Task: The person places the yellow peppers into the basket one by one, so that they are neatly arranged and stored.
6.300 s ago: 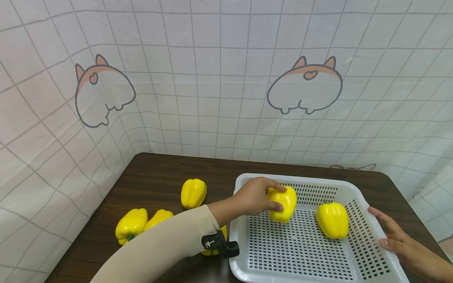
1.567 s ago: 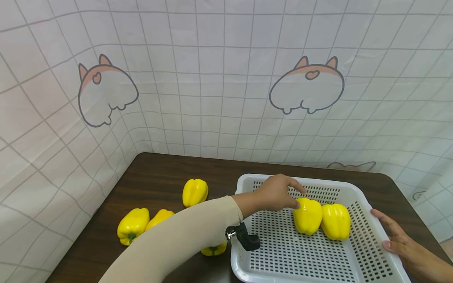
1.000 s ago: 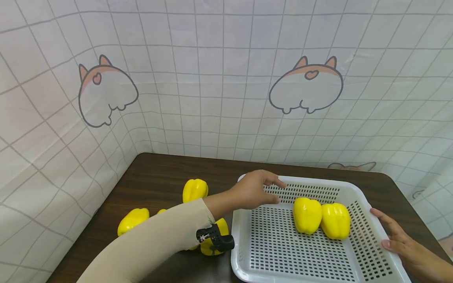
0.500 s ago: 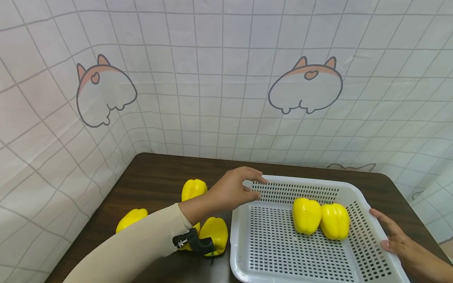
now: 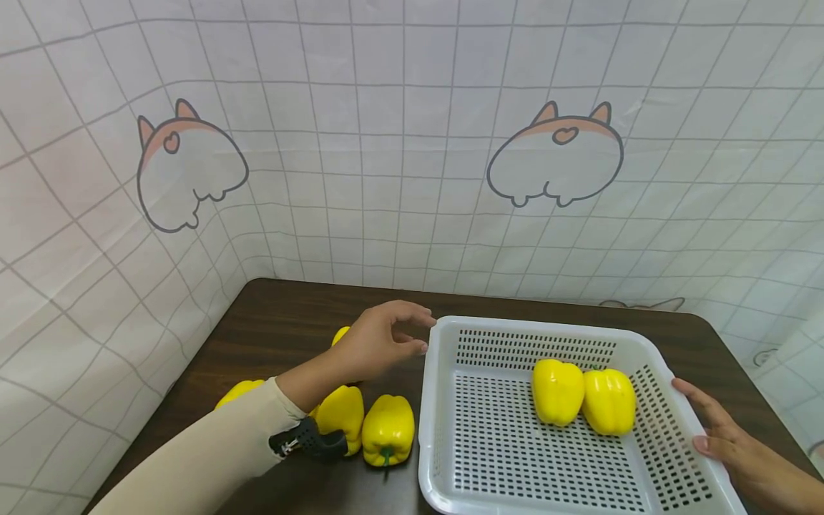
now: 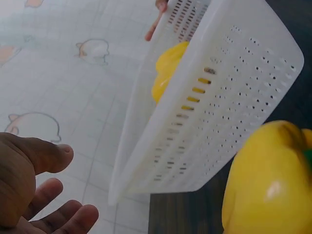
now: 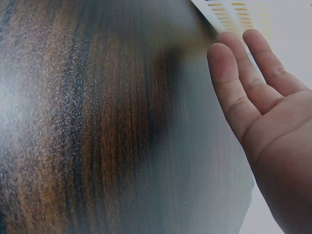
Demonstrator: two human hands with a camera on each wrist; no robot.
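My left hand (image 5: 376,340), in a light sleeve, hovers above the table just left of the white perforated basket (image 5: 515,493). Nothing is between its thumb and loosely bent fingers, and in the left wrist view a large yellow bell pepper (image 6: 268,180) lies off to its side. Partly behind this hand is another bell pepper (image 5: 339,335). Fairly straight fingers of my right hand (image 5: 734,436) rest against the basket's right side, the thumb at its rim. Inside the basket, two yellow bell peppers (image 5: 558,392) (image 5: 609,402) sit side by side.
Left of the basket, a bell pepper (image 5: 388,430) with a green stem lies beside another bell pepper (image 5: 341,415). One more bell pepper (image 5: 239,391) is mostly hidden by my sleeve. A grid-patterned cloth (image 5: 386,143) hangs behind the dark wooden table (image 5: 290,307).
My left hand set a second bell pepper beside the first in the basket and let go. It has since drawn back left, past the rim. My right hand has stayed at the basket.
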